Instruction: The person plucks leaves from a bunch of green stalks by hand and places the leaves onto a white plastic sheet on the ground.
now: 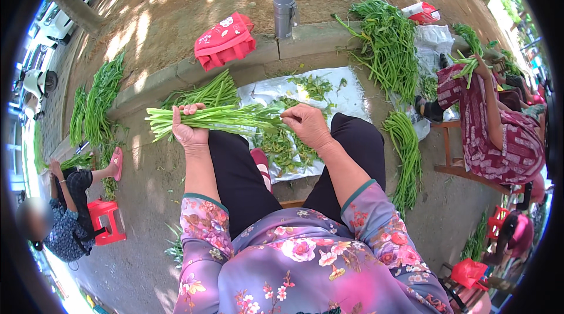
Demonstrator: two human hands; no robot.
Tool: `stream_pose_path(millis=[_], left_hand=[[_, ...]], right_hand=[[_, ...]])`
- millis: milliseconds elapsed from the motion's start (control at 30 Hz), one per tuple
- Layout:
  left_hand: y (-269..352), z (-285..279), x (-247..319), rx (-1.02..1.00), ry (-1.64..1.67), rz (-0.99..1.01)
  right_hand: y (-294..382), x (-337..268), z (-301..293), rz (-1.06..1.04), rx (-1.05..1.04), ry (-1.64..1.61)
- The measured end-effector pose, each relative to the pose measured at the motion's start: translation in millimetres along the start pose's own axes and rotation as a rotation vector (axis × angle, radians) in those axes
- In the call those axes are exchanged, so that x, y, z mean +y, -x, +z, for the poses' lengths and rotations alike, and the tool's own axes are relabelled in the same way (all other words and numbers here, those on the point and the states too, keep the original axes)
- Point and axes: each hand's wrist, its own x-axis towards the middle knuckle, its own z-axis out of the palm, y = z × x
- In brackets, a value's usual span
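My left hand (pixel 192 131) is closed around a bunch of long green leafy stems (pixel 224 119), held crosswise over my lap with the cut ends to the left. At the leafy right end of the bunch is my right hand (pixel 306 125), thumb and fingertips pinched together by the leaf tips; whether a leaf is between them cannot be told. Below, a white plastic sheet (pixel 354 98) lies on the ground with loose torn leaves (pixel 286 148) scattered on it. Another pile of stems (pixel 216 89) rests just behind the held bunch.
A red bag (pixel 224 43) and a grey thermos flask (pixel 284 12) stand on the kerb (pixel 321 41). Heaps of greens (pixel 387 45) lie right, with a bundle (pixel 403 160) nearer; more greens (pixel 103 98) lie left. People sit either side, one (pixel 498 124) on a wooden bench, another (pixel 66 226) by a red stool (pixel 105 221).
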Motion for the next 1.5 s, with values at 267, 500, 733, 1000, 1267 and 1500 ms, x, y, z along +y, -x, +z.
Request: stream_pose_path(millis=[267,500,733,1000,1267,1500], left_hand=[[-1,-2,-1,0.012,0.007,-0.023],[0,-1,-2,0.028,-0.044,-0.038],[1,6,-8,0.041,-0.150,-0.022],[0,3,-7,0.024,-0.110,0.012],[2,2,-5,0.040,-0.034,0.027],[2,3,-4,0.034,-0.046,0.006]], right_hand=[[3,0,16,-0.097,-0.045,0.140],[3,-1,13,-0.028,0.003,0.110],[-1,5,18,0.145,0.185,-0.134],[-8,24,5,0.714,0.269,-0.910],[-8,26,0,0.389,0.358,-0.369],[-7,19,9,0.028,0.483,0.157]])
